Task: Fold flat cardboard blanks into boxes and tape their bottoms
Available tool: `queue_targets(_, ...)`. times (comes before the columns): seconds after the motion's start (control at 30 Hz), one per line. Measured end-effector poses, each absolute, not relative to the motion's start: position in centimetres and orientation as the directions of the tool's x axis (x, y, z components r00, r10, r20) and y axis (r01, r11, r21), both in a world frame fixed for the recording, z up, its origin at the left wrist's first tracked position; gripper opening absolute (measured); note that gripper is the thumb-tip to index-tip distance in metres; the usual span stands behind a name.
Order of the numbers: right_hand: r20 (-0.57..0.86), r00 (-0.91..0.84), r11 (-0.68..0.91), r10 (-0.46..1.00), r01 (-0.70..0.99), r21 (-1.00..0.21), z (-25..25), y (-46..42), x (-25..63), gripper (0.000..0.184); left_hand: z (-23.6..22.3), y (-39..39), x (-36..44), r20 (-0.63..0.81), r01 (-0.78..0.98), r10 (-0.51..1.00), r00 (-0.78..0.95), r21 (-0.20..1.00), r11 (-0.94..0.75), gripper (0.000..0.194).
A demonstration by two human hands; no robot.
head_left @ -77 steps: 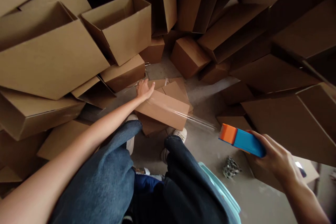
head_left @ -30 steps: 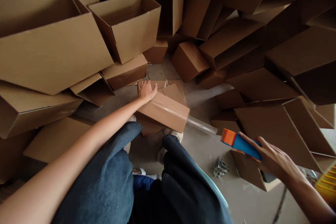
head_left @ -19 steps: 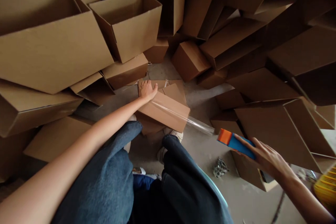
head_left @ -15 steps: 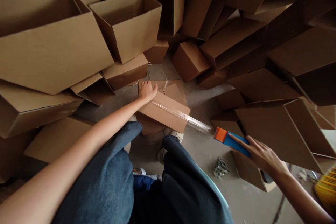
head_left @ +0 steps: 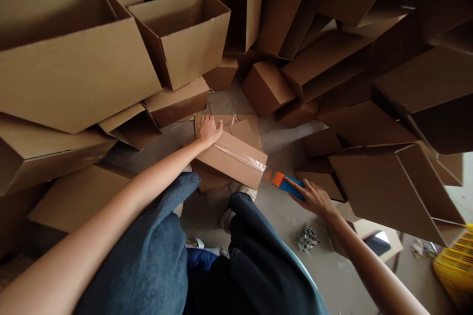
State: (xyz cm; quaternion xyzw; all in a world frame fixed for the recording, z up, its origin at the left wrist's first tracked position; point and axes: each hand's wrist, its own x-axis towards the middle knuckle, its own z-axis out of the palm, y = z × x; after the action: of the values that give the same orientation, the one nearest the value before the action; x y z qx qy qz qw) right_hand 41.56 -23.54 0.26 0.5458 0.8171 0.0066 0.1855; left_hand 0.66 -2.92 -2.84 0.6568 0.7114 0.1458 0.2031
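A small cardboard box (head_left: 232,158) lies in front of my feet on other cardboard, with a strip of clear packing tape (head_left: 244,156) along its upper face. My left hand (head_left: 208,130) rests on the box's far left end, fingers laid out over it. Wrapped around the blue body of a tape dispenser (head_left: 291,186) is my right hand (head_left: 314,198). The dispenser's orange head is just off the box's right end, close to the end of the tape strip. Whether the tape is still joined to the dispenser, I cannot make out.
Large open cartons (head_left: 70,69) crowd the left and far side. More cartons (head_left: 384,187) are stacked on the right. A phone (head_left: 377,243) lies on cardboard at lower right, near a yellow crate (head_left: 454,266). Crumpled scrap (head_left: 308,237) sits on the floor.
My right hand has brought the tape dispenser left, towards the box's right end. The tape that stretched between them is now much shorter. My left hand has stayed on the box.
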Motion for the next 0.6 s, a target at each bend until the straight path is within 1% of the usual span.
queue_targets(0.17, -0.440, -0.318, 0.419, 0.840, 0.895, 0.153, -2.3, -20.8, 35.1, 0.050, -2.6, -3.1, 0.7, -0.103, 0.869, 0.993, -0.054, 0.485, 0.097, 0.039)
queue_targets(0.23, -0.473, -0.305, 0.403, 0.827, 0.907, 0.120, -2.6, -20.1, 32.5, 0.048, -2.5, -3.2, 0.6, -0.103, 0.866, 0.994, -0.047, 0.492, 0.092, 0.039)
queue_targets(0.37, -0.475, -0.251, 0.337, 0.843, 0.936, 0.104, -2.2, -20.1, 29.5, 0.046, -2.4, -3.1, 0.5, -0.101, 0.865, 0.994, -0.045, 0.494, 0.089, 0.038)
queue_targets(0.47, -0.457, -0.187, 0.245, 0.870, 0.967, 0.070, -1.4, -20.8, 28.7, 0.052, -2.4, -3.1, 0.5, -0.103, 0.867, 0.994, -0.044, 0.490, 0.090, 0.038)
queue_targets(0.53, -0.453, -0.126, 0.154, 0.883, 0.988, 0.024, -1.0, -21.1, 28.3, 0.060, -2.4, -3.1, 0.6, -0.110, 0.865, 0.993, -0.038, 0.495, 0.088, 0.037)
queue_targets(0.6, -0.466, -0.054, 0.074, 0.883, 0.997, 0.023, -1.0, -21.2, 27.7, 0.063, -2.3, -3.2, 0.6, -0.118, 0.861, 0.993, -0.020, 0.503, 0.077, 0.035)
